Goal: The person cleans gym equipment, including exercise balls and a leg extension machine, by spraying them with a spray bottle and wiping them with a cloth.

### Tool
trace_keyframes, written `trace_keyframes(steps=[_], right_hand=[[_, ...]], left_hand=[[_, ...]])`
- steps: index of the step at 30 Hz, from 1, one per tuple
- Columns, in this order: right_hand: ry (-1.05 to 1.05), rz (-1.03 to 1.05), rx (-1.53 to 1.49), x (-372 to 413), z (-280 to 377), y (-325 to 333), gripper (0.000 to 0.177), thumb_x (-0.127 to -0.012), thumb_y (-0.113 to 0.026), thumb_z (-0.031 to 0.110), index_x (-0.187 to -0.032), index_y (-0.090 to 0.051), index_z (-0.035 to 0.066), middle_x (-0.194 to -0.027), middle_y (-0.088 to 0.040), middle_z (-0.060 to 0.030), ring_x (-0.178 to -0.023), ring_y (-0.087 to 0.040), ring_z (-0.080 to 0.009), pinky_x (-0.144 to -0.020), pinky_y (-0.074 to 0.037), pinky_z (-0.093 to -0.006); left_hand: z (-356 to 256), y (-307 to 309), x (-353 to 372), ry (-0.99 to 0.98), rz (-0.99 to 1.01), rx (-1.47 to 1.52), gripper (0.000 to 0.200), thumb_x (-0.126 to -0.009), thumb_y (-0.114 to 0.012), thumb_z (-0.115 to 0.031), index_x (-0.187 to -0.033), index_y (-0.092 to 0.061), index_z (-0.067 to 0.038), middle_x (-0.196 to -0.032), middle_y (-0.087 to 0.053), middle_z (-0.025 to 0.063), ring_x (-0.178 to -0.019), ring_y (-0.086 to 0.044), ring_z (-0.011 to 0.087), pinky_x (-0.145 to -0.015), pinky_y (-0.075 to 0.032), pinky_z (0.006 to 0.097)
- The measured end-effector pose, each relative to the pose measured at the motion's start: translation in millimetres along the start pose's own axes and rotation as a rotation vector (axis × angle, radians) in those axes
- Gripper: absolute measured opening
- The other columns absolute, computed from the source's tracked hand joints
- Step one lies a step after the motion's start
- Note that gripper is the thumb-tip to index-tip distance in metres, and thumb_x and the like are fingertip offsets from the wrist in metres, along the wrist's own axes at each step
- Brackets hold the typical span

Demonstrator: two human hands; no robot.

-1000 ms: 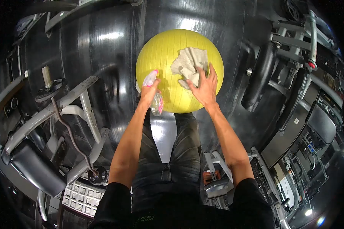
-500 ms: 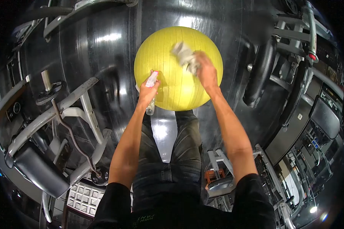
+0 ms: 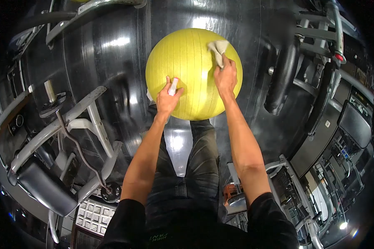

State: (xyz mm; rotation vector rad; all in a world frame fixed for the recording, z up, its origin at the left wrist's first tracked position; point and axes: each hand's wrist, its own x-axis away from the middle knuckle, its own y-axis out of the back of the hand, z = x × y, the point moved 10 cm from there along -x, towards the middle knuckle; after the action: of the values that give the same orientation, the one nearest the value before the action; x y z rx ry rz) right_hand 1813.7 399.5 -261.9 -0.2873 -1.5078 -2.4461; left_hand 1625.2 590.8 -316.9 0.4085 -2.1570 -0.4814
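Note:
A large yellow exercise ball rests on the dark floor in front of my legs. At its lower left, my left hand is wrapped round a spray bottle; the white nozzle with a bit of red shows, and the hand hides most of the body. Over the ball's right side, my right hand grips a crumpled light grey cloth, which sticks out beyond the fingers.
On the left stand a grey metal frame with a black pad and a curved bar with a plate. To the right are a black padded roller and more gym machines. A white gridded tray lies at the lower left.
My right hand has turned and moved the cloth to the right across the ball. My left hand with the bottle has shifted slightly right, and the bottle's lower end is now hidden.

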Motion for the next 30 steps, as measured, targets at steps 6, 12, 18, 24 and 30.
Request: trace_keyframes(steps=[6,12,18,24,30], right_hand=[[0.978,0.362,0.167,73,93,-37,0.057,-0.069,-0.068,0.008,-0.123,-0.060,0.026,-0.117,-0.058,-0.0056,-0.100,-0.058,-0.0286,-0.081,-0.053,-0.0385],[-0.164,-0.217,-0.045,-18,-36,17,0.045,-0.073,-0.066,0.008,-0.118,-0.063,0.013,-0.115,-0.059,-0.0113,-0.101,-0.058,-0.0316,-0.084,-0.050,-0.0424],[0.886,0.499,0.026,71,73,-28,0.054,-0.072,-0.067,0.008,-0.123,-0.059,0.025,-0.118,-0.056,-0.0089,-0.104,-0.055,-0.0311,-0.084,-0.052,-0.0397],[0.256,0.013,0.079,10,8,2,0.053,-0.072,-0.066,0.006,-0.122,-0.060,0.024,-0.118,-0.056,-0.0088,-0.103,-0.056,-0.0315,-0.086,-0.051,-0.0399],[0.363,0.052,0.052,31,41,-12,0.056,-0.072,-0.066,0.004,-0.122,-0.060,0.025,-0.117,-0.057,-0.0089,-0.104,-0.057,-0.0322,-0.087,-0.051,-0.0399]], left_hand=[[-1,1,-6,-0.009,-0.013,-0.074,0.080,-0.072,-0.075,-0.036,-0.139,-0.044,-0.007,-0.085,-0.067,0.0204,-0.081,-0.067,0.0336,-0.076,-0.052,0.0398],[-6,10,-6,-0.001,-0.064,-0.094,0.083,-0.072,-0.075,-0.040,-0.140,-0.042,-0.007,-0.087,-0.068,0.0212,-0.082,-0.067,0.0339,-0.077,-0.052,0.0399],[25,29,-8,0.008,-0.111,-0.111,0.083,-0.073,-0.074,-0.043,-0.140,-0.042,-0.007,-0.092,-0.068,0.0200,-0.083,-0.067,0.0333,-0.076,-0.051,0.0394],[17,29,-13,-0.065,-0.087,-0.074,0.083,-0.073,-0.074,-0.042,-0.141,-0.040,-0.007,-0.093,-0.068,0.0208,-0.084,-0.066,0.0335,-0.077,-0.051,0.0389],[-13,12,-10,0.007,-0.053,-0.102,0.084,-0.073,-0.075,-0.041,-0.141,-0.039,-0.006,-0.095,-0.067,0.0218,-0.088,-0.066,0.0332,-0.079,-0.051,0.0385]])
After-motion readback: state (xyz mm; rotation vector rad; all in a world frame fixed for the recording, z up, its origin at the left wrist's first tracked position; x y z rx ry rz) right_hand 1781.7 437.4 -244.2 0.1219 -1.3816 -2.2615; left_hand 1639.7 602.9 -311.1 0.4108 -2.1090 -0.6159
